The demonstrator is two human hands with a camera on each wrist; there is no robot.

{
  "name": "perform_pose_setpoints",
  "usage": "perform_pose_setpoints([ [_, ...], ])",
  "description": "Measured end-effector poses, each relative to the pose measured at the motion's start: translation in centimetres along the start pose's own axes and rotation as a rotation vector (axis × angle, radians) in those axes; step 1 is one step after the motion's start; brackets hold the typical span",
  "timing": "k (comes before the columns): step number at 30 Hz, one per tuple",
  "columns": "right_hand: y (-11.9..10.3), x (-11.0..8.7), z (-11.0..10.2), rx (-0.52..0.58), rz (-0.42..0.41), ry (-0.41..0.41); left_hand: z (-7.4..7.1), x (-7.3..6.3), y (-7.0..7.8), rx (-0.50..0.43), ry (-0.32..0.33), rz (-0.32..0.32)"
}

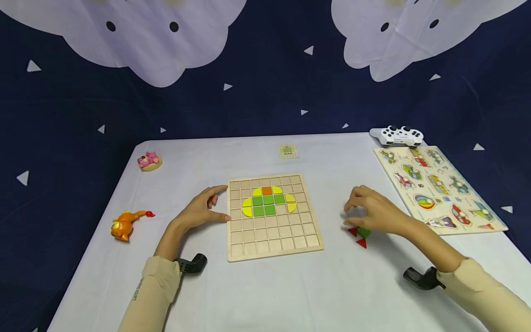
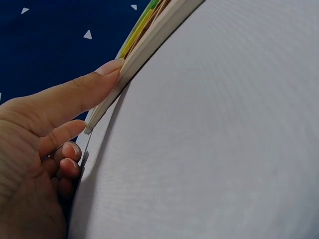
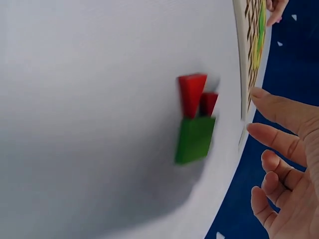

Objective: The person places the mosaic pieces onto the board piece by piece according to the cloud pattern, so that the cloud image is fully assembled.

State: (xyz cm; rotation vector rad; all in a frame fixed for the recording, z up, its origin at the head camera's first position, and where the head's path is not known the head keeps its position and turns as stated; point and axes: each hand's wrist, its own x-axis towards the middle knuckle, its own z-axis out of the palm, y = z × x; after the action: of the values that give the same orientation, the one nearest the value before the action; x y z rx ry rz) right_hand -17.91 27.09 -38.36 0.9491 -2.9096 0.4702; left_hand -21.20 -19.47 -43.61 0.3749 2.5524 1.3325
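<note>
A square wooden grid board (image 1: 257, 237) lies mid-table, with yellow rounded pieces (image 1: 247, 207), green squares (image 1: 268, 199) and one orange square (image 1: 267, 190) set in its cells. Along the board's left edge, my left hand (image 1: 200, 210) rests its thumb and index fingertip, the other fingers bent inward. My right hand (image 1: 375, 210) hovers over the table right of the board, thumb and index apart with nothing between them. Just below it lie a green square block (image 3: 195, 140) and two red triangular blocks (image 3: 192, 92), close together.
A small pattern card (image 1: 288, 151) lies behind the board. To the right are a picture puzzle board (image 1: 439, 189) and a white game controller (image 1: 397, 136). On the left stand a pink toy figure (image 1: 149, 161) and an orange toy figure with a tail (image 1: 123, 227).
</note>
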Motion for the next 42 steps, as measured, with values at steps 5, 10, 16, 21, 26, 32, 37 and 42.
perform_pose_setpoints([
  [5,0.9,-1.8,-0.4,-0.026,0.004,0.029,0.0,0.0,-0.2,0.005,0.006,0.005],
  [10,1.7,-3.1,-0.3,-0.062,0.016,0.010,0.0,0.0,-0.3,0.006,0.008,0.003],
  [16,2.1,-3.6,0.1,-0.091,-0.016,-0.001,-0.2,-0.1,-0.2,-0.001,0.004,0.001],
  [21,2.1,-3.5,0.4,-0.096,-0.050,0.011,-0.1,-0.1,0.0,-0.007,-0.004,-0.007],
  [26,2.0,-3.6,0.5,-0.131,-0.056,0.031,0.0,-0.1,-0.1,-0.004,-0.002,-0.013],
  [32,2.0,-3.7,0.8,-0.153,-0.062,0.068,0.0,-0.1,0.0,-0.004,0.001,-0.009],
  [37,2.2,-3.7,1.1,-0.158,-0.094,0.098,0.0,-0.1,0.0,-0.003,0.002,-0.005],
  [42,2.2,-3.3,1.1,-0.160,-0.124,0.121,0.1,-0.1,-0.1,0.000,0.005,-0.002],
])
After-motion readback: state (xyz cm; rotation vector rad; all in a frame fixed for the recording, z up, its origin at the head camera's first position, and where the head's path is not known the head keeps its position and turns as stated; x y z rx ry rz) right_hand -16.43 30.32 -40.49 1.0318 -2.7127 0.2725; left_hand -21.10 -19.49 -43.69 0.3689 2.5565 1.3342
